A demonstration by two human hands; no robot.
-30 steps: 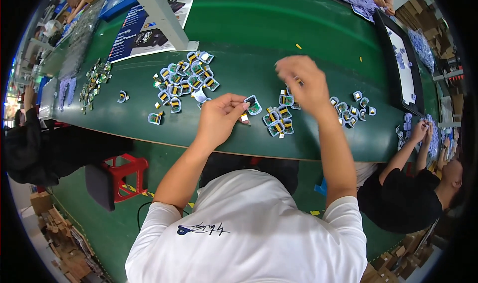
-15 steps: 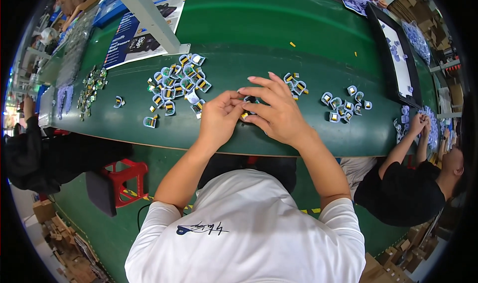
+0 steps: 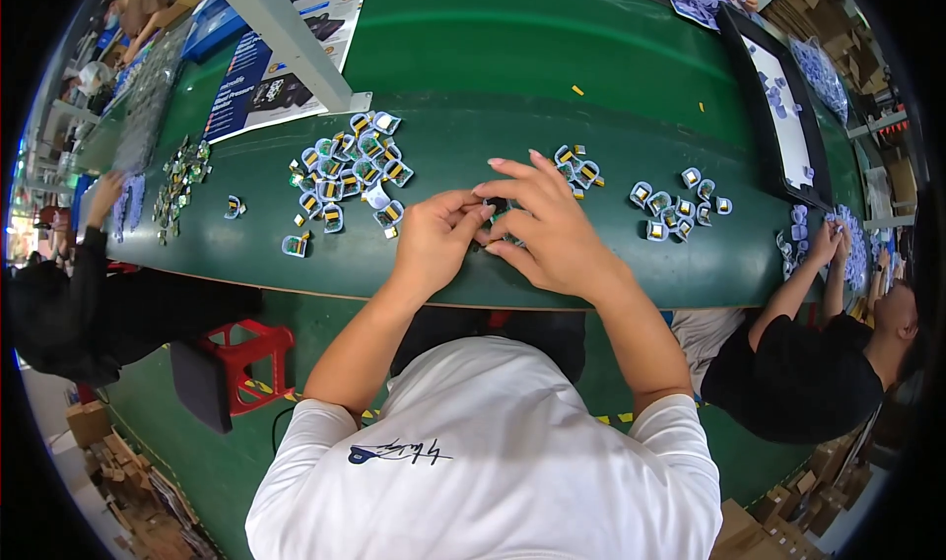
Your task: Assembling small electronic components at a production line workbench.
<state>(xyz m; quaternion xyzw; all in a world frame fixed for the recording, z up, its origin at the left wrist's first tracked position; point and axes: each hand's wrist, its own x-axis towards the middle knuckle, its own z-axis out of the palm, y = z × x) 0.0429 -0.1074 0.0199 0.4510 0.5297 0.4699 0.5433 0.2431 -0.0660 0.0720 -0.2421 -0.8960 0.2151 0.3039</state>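
Above the table edge my two hands meet over a small casing with a green circuit board (image 3: 503,227), mostly hidden by the fingers. My left hand (image 3: 432,237) pinches its left side between thumb and index finger. My right hand (image 3: 555,233) closes on it from the other side with thumb and index finger, the other fingers raised. Left of my hands lies a large pile of pale casings with circuit boards and yellow strips (image 3: 350,171). A smaller cluster of these casings (image 3: 579,169) sits just beyond my right hand.
More casings (image 3: 680,207) lie farther right, and loose circuit boards (image 3: 179,181) at left. A metal post (image 3: 296,43) stands on a printed sheet (image 3: 236,102). A black-framed tray (image 3: 813,191) is at right. Co-workers sit at both sides; a red stool (image 3: 264,348) stands at left.
The yellow patch between my fingers no longer shows; green board shows there instead. My hands stay nearly in place. The left co-worker's hand has risen onto the table.
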